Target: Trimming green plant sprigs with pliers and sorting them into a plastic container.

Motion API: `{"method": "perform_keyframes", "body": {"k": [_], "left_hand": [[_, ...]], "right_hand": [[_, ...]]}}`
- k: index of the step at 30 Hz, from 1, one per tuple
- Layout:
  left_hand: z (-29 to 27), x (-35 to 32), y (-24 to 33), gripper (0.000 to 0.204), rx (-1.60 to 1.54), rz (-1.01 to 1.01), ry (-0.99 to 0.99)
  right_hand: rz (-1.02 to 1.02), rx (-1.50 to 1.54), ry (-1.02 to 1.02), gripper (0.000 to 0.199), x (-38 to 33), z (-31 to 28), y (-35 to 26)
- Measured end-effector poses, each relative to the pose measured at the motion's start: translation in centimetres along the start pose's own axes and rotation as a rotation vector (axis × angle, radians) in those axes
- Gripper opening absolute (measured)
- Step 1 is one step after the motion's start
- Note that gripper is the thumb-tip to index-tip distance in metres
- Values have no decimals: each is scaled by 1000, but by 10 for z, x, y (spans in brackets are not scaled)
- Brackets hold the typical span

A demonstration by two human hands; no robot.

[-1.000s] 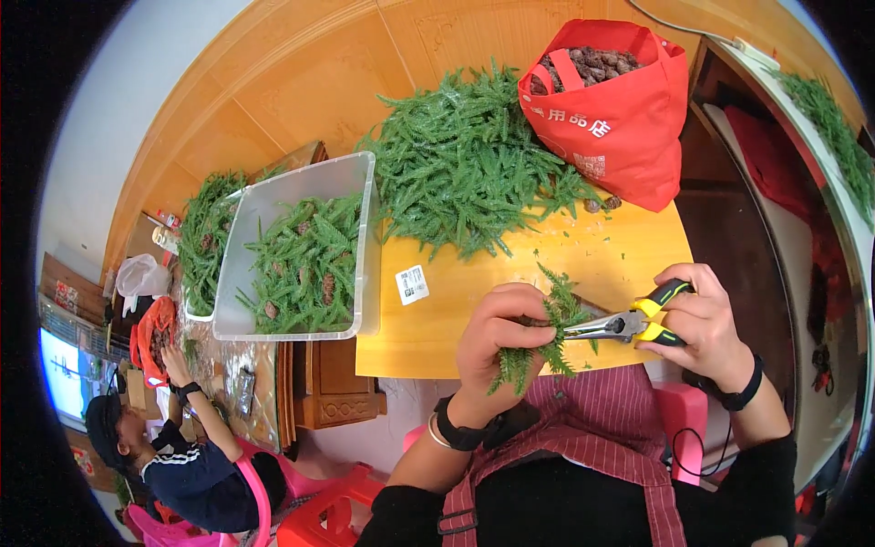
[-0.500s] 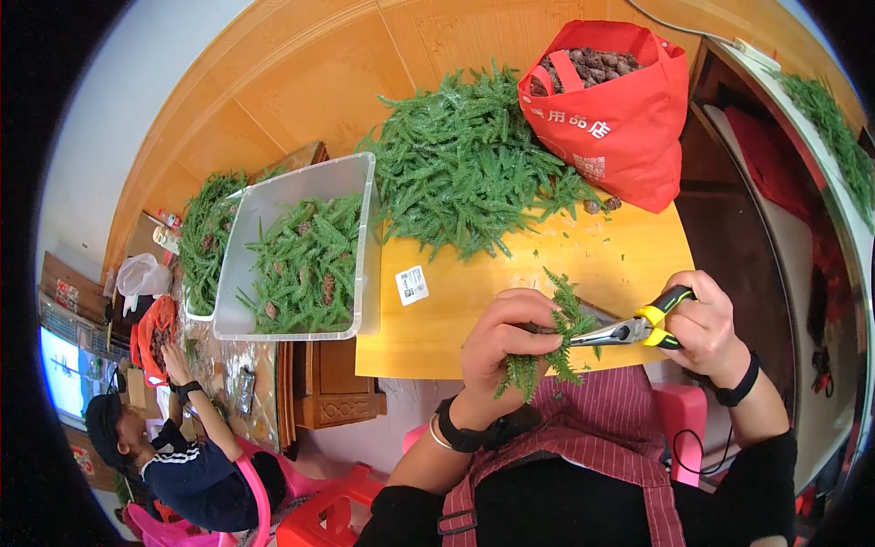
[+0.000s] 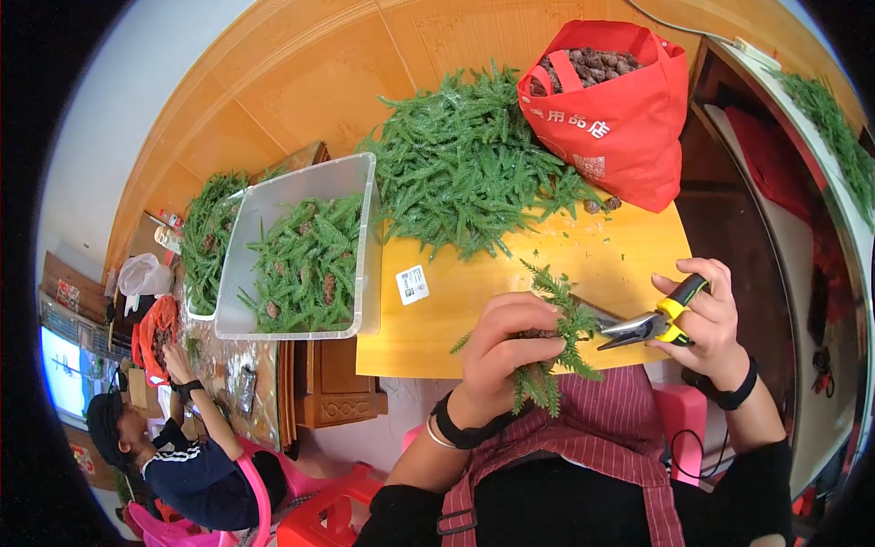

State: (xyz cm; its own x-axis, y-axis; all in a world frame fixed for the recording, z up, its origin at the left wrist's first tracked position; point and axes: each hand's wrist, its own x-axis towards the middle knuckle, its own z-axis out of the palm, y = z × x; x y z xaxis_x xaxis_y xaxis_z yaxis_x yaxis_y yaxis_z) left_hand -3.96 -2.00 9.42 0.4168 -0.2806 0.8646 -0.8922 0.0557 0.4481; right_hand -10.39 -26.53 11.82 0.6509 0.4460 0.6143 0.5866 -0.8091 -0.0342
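Green fir sprigs (image 3: 551, 351) are bunched in the left hand (image 3: 501, 351), whose fingers curl tight around them just over the near edge of the yellow table (image 3: 510, 292), while the right hand (image 3: 706, 319) grips yellow-handled pliers (image 3: 652, 324) with its fingers wrapped round the handles and the nose pointing into the bunch. Farther in, a white sticker (image 3: 412, 284) lies on the tabletop beside a clear plastic bin (image 3: 301, 255) of sprigs and cones at the left edge. At the far edge sits a large heap of loose fir sprigs (image 3: 469, 169), and a red bag (image 3: 611, 109) of cones stands at the far right corner.
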Motion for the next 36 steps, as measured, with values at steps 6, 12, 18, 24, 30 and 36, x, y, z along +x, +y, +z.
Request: {"method": "perform_keyframes", "body": {"k": [6,12,18,24,30,36], "left_hand": [[0,-5,-3,26,-105,1,16],[-2,1,10,28,141,-146,-106],[-1,-12,1,18,-163,-338,-35],[2,-12,1,15,-330,-495,11],[4,-8,3,15,-367,-532,-4],[4,-9,1,14,-461,-554,-44]], "right_hand": [[139,167,7,30,-7,1,-3],[332,428,37,33,-10,9,-7],[381,476,18,33,-16,15,-10],[419,501,26,33,-17,15,-11],[447,518,35,34,-19,17,-11],[462,578,20,34,-19,17,-13]]}}
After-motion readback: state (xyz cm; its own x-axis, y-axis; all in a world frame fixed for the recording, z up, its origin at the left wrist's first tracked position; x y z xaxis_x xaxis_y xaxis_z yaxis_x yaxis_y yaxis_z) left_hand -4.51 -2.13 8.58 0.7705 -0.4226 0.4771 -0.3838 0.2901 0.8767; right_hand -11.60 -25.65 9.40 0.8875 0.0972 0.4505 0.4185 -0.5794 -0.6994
